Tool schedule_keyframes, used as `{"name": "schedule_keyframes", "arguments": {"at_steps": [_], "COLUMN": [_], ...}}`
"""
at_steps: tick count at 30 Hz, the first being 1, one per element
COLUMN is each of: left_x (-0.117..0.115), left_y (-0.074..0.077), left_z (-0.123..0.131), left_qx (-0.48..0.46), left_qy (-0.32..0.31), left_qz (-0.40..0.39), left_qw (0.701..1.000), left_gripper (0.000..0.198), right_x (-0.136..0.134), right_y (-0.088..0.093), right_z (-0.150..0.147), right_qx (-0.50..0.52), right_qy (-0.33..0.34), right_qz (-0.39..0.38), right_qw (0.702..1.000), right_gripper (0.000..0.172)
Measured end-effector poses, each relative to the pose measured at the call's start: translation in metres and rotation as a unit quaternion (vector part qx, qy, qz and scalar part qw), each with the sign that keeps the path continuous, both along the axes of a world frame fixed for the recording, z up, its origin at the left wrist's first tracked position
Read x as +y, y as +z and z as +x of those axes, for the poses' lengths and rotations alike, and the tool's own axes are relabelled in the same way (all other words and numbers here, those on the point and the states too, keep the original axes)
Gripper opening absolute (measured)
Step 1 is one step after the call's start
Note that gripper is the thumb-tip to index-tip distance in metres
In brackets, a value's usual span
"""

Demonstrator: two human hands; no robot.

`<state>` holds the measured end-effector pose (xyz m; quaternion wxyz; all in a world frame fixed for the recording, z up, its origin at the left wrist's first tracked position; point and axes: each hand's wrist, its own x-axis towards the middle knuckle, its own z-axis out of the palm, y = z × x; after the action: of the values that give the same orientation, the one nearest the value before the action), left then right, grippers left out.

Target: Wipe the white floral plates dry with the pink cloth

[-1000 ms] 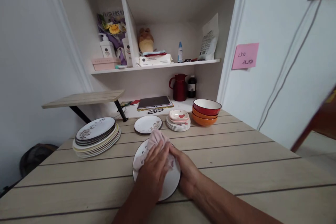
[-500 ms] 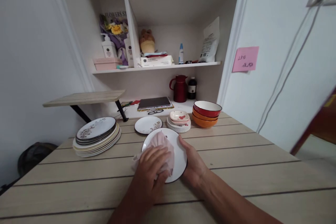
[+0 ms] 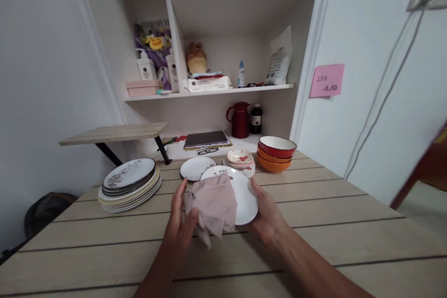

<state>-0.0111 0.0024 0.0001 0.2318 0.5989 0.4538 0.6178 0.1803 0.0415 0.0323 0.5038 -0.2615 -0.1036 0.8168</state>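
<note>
A white plate (image 3: pixel 247 202) with a dark rim and a brown floral print is held tilted above the table. My right hand (image 3: pixel 268 216) grips its right edge, thumb on top and the other fingers hidden underneath. Over the plate's left part drapes a pale pink cloth (image 3: pixel 216 205), its corner hanging below the rim. My left hand (image 3: pixel 179 219) is closed on the cloth's left side, with the thumb in front and fingers behind; whether it also grips the plate's edge is hidden. Just behind, another floral plate (image 3: pixel 193 167) lies on the table.
To the left is a tall stack of plates (image 3: pixel 129 186) beside a small raised shelf (image 3: pixel 115 132). Small dishes (image 3: pixel 240 157) sit on stacked saucers behind the held plate. Red and orange bowls (image 3: pixel 275 156) are nested at right. A red jug (image 3: pixel 240 121) stands at the back.
My left hand has moved from flat on the cloth to the plate's left side. The plate has shifted slightly up and right, and the cloth now spreads and hangs over its left edge.
</note>
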Motion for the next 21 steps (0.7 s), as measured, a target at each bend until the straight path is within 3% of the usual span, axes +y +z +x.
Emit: {"name": "schedule_keyframes", "arguments": {"at_steps": [6, 8, 11, 14, 16, 19, 21], "left_x": [-0.004, -0.006, -0.008, -0.010, -0.009, -0.009, -0.009], "left_y": [0.006, 0.011, 0.019, 0.024, 0.023, 0.016, 0.009], "left_z": [0.006, 0.005, 0.003, 0.000, 0.000, 0.001, 0.002], "left_qx": [-0.151, -0.163, -0.160, -0.170, -0.178, -0.153, -0.064], "left_qy": [-0.134, -0.140, -0.101, -0.054, -0.050, -0.097, -0.142], "left_qz": [-0.128, -0.182, -0.226, -0.217, -0.182, -0.125, -0.096], "left_qw": [0.971, 0.960, 0.956, 0.960, 0.966, 0.976, 0.983], "left_gripper": [0.076, 0.065, 0.045, 0.042, 0.050, 0.068, 0.064], "right_x": [0.000, 0.003, 0.007, 0.009, 0.008, 0.005, 0.004], "right_y": [0.000, 0.000, -0.003, -0.006, -0.008, -0.011, -0.013], "right_z": [0.003, 0.005, 0.008, 0.007, 0.004, 0.000, -0.003], "right_qx": [0.019, 0.016, -0.002, -0.044, -0.077, -0.115, -0.117], "right_qy": [-0.016, -0.044, -0.079, -0.078, -0.071, -0.056, -0.034], "right_qz": [0.016, 0.019, 0.017, -0.001, -0.020, -0.048, -0.043], "right_qw": [1.000, 0.999, 0.997, 0.996, 0.994, 0.991, 0.992], "right_gripper": [0.055, 0.053, 0.049, 0.047, 0.045, 0.045, 0.045]}}
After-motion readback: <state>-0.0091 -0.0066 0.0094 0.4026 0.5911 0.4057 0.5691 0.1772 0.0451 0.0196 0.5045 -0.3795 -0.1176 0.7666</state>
